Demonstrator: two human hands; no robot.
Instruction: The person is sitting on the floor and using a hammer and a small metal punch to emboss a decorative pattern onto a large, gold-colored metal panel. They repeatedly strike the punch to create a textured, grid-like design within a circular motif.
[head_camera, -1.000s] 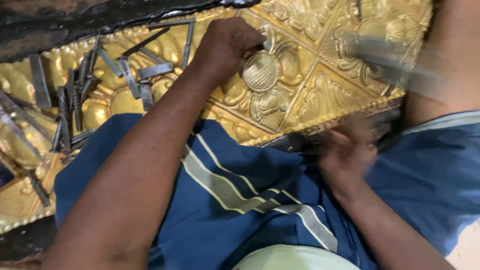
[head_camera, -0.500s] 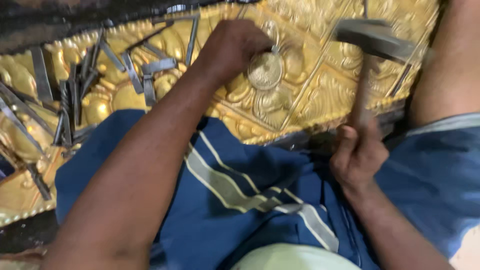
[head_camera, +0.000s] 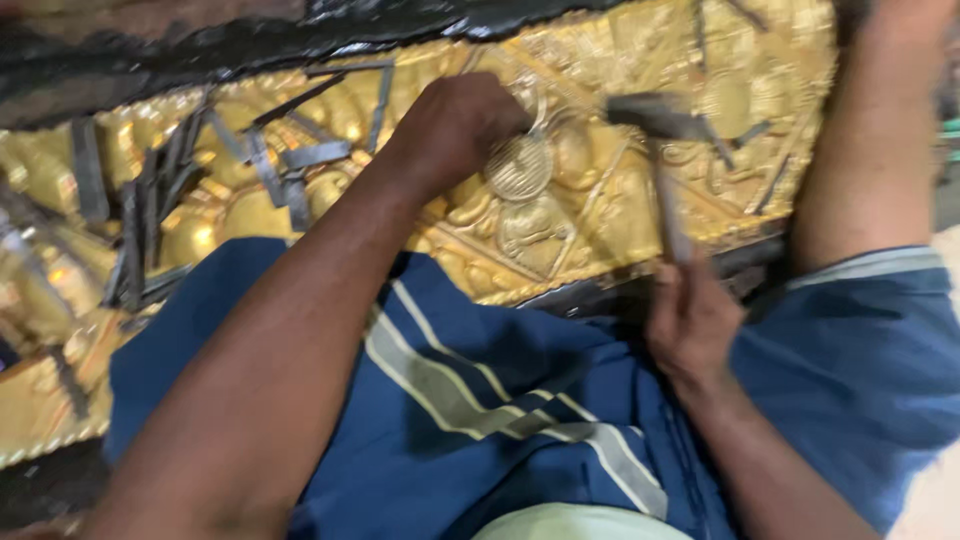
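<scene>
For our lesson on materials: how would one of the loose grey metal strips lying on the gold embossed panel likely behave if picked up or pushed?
The grey strips look flat, thin and metallic, so probably stiff and heavy for their size. Being flat, they would likely slide rather than roll, perhaps catching on the gold embossed panel and its raised relief.

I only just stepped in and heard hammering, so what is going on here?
A person sits over a gold-coloured embossed metal sheet. The left hand is closed and pressed down on the sheet beside a round raised medallion; what it holds is hidden. The right hand has its grip on a hammer, head raised just above the sheet. A scatter of dark metal punches lies on the sheet to the left. Blue striped cloth covers the lap.
</scene>
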